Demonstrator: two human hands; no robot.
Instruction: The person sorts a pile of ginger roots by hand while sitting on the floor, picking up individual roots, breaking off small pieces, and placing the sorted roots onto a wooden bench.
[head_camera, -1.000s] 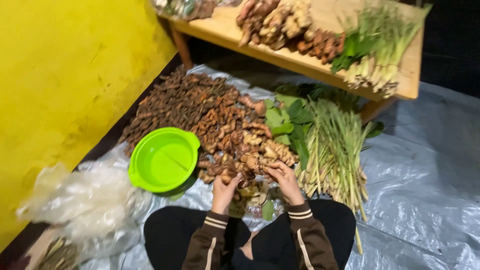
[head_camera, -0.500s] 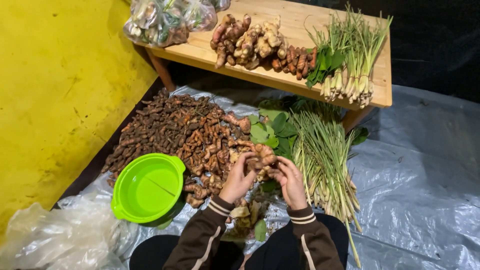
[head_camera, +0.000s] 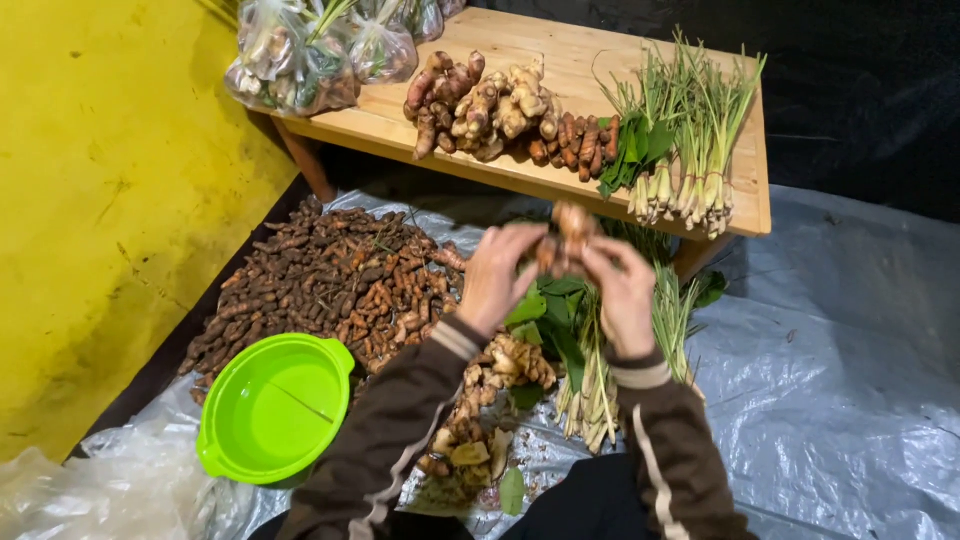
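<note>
Two hands: left hand (head_camera: 497, 275) and right hand (head_camera: 622, 290) raised together, fingers closed round one knobbly ginger root (head_camera: 566, 238) held between them.
Held root: pale brown, lifted clear of the floor, in front of the near edge of the wooden desk (head_camera: 560, 75).
Below the root: loose ginger pieces (head_camera: 500, 372) on the grey plastic sheet (head_camera: 840, 400), beside green leaves (head_camera: 548, 322) and lemongrass stalks (head_camera: 592, 385).
Left of the root: large heap of small dark turmeric rhizomes (head_camera: 320, 280) on the sheet; past it, nearer the person, a bright green plastic basin (head_camera: 272, 408).
Beyond the root, on the desk: pile of ginger and orange-brown roots (head_camera: 495, 105), a lemongrass bunch (head_camera: 690, 130) with leaves, and clear bags of produce (head_camera: 310, 50) at the far left end.
Far left of the root: yellow wall (head_camera: 100, 200).
Sleeves: dark brown with pale striped cuffs (head_camera: 640, 375).
</note>
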